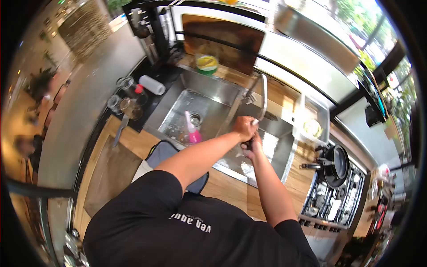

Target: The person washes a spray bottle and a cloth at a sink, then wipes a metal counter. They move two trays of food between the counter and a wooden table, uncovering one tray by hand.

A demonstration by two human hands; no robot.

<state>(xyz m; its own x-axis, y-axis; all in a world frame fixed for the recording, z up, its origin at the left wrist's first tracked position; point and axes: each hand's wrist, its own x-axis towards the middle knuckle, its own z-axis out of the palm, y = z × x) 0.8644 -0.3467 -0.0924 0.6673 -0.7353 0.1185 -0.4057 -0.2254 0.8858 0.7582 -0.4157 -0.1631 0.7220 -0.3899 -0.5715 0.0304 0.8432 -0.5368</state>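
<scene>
Both of my hands meet over the right basin [283, 153] of a steel double sink, just under the curved faucet [265, 95]. My left hand [244, 128] is closed at the tip of the spout; whether it grips the spout or something beneath it is not clear. Close below it, my right hand [253, 146] has its fingers curled in around something small and dark that I cannot make out. Light reflects off the wet basin floor. In the left basin [171, 113] lies a pink and white bottle [192, 129], near the drain [195, 119].
Left of the sink stand several glasses [114, 103], a white bottle [152, 85] and a knife [120, 131]. Behind is a container with green liquid [207, 64]. To the right are a clear plastic bin [313, 120], black pans [336, 165] and a gas stove [331, 200].
</scene>
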